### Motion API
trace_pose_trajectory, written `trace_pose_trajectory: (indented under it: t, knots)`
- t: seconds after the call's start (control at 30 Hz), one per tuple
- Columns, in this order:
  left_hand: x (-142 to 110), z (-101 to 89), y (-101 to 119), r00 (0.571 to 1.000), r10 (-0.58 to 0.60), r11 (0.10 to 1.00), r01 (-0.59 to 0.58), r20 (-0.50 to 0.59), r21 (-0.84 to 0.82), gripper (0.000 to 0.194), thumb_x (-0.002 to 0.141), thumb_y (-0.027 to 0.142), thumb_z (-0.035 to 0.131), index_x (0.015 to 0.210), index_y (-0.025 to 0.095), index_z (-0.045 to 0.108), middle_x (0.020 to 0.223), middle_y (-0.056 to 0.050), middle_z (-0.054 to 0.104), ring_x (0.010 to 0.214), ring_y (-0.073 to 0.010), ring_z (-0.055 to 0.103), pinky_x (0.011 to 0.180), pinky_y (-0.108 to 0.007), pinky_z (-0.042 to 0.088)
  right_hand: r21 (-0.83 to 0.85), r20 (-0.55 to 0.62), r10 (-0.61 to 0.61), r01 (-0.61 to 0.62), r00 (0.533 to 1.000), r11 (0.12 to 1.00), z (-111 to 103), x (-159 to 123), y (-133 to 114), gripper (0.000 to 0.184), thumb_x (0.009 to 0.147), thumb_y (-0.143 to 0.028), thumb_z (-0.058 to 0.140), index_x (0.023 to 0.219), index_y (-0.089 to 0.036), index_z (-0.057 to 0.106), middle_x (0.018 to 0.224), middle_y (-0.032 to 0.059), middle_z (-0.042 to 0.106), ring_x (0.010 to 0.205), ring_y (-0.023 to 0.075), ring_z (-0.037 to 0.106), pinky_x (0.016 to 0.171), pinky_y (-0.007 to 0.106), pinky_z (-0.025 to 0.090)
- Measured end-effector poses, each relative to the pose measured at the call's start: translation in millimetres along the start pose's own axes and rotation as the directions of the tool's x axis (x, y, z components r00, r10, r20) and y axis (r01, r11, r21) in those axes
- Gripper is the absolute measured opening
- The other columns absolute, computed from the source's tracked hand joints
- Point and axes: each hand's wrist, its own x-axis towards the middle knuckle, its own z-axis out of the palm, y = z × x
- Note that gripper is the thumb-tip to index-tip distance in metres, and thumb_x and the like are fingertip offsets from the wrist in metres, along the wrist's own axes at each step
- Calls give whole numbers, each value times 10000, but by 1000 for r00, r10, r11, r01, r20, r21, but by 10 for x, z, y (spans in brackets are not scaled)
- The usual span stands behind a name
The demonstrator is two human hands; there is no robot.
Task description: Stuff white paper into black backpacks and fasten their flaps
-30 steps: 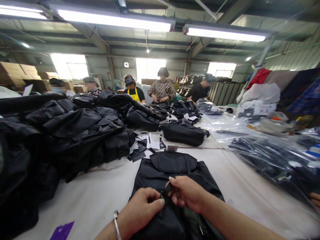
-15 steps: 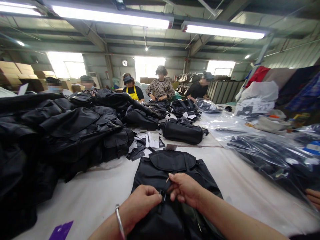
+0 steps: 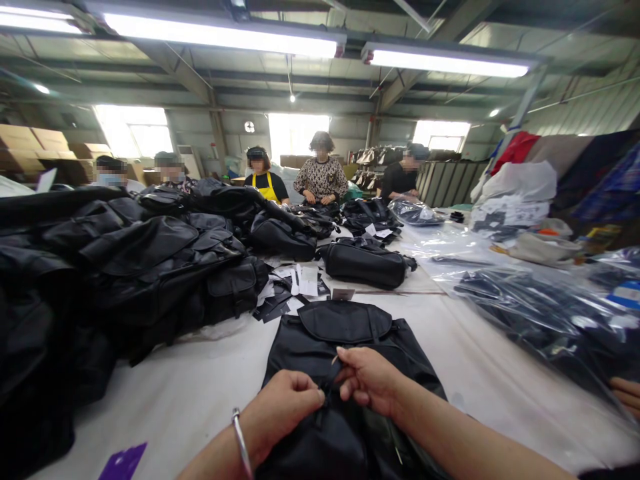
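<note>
Black backpack [image 3: 345, 323] flat on the table [image 3: 210, 373], beneath both grips: my left hand [image 3: 293, 400] pinches its dark strap [image 3: 330, 383]; my right hand [image 3: 367, 377], just beside, pinches the strap's upper part.

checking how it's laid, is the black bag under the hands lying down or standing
Lying down: the black bag stretches flat along the tabletop, left hand and right hand over its front.

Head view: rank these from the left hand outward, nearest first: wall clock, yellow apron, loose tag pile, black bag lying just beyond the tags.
From the left hand:
1. Tag pile, just ahead.
2. Black bag, ahead and to the right.
3. Yellow apron, across the table.
4. Wall clock, back wall.
</note>
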Motion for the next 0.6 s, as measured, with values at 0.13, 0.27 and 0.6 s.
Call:
trace_pose_trajectory:
  t: [0.13,0.27,0.6]
  knots:
    - [7,-6,27,1000,9,1000,-9,-20,-9,208,633,372,592,587,178,531,512,60,372,524,-103,294,511,-289,174,-2,-10,0,0,1000,1000,79,-52,-52,357,1009,-345,371,847,-103,577,715,79,680,422,108,621,264,137,198]
    - [-4,2,19,1000,1,999,-2,-25,-32,194,629,357,602,600,169,565,512,59,385,530,-106,313,512,-287,182,-70,22,-59,61,998,996,149,-105,-62,362,982,-383,402,843,-99,577,746,103,693,431,111,626,272,140,189]
    - [13,23,46,1000,-19,999,19,-14,-37,153,584,315,616,581,166,579,493,56,413,505,-105,336,497,-283,199,-370,46,-376,366,925,854,222,-242,-152,585,734,-708,580,694,-125,566,651,57,654,417,140,608,348,179,331]
